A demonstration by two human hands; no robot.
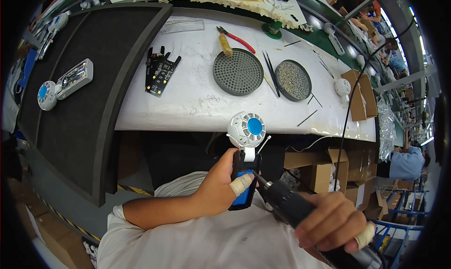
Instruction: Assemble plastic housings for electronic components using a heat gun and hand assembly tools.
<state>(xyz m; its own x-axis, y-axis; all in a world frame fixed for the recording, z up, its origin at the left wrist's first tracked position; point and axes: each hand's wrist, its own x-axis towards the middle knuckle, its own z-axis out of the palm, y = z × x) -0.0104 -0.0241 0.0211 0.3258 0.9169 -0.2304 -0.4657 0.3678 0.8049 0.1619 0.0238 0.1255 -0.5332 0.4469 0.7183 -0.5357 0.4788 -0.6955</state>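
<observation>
The fan (249,155), its handle (242,199) open, is held before the worktable (164,119) in the left hand (213,190). The right hand (332,219) wraps a power driver (287,202), tip by the handle's edge; I'd keep it square, left thumb (240,184) well clear.

A loose white shirt (188,241) fills the lower middle of the frame, its cloth creased, with a small dark mark near the bottom edge. The left sleeve (118,222), at lower left, is short and leaves the forearm bare. The hands are gloveless: pale, yellowish wraps circle the left hand's (217,187) thumb and one right-hand (331,219) digit.
</observation>
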